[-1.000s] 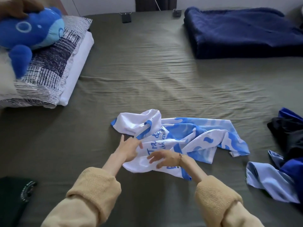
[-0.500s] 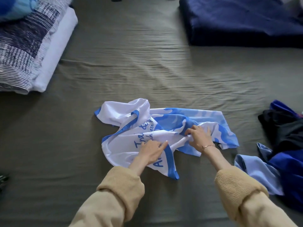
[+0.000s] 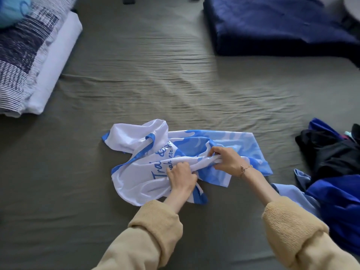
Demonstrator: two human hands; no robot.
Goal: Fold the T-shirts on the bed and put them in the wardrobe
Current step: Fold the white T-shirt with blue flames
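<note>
Your left hand (image 3: 182, 177) has its fingers curled into a bunch of white fabric near the shirt's printed lettering. Your right hand (image 3: 227, 160) pinches a twisted ridge of the same cloth, just to the right of the left hand. Both grip one white and blue T-shirt (image 3: 136, 178), which lies crumpled in the middle of the olive bed sheet (image 3: 175, 84), close in front of you. It looks thin and glossy, with blue trim, blue script and a wavy blue pattern on its right half. No neat fold shows yet, so I judge the task is at an early stage. A heap of dark and blue clothes (image 3: 335, 172) waits at the right edge, unfolded. No wardrobe is in view.
</note>
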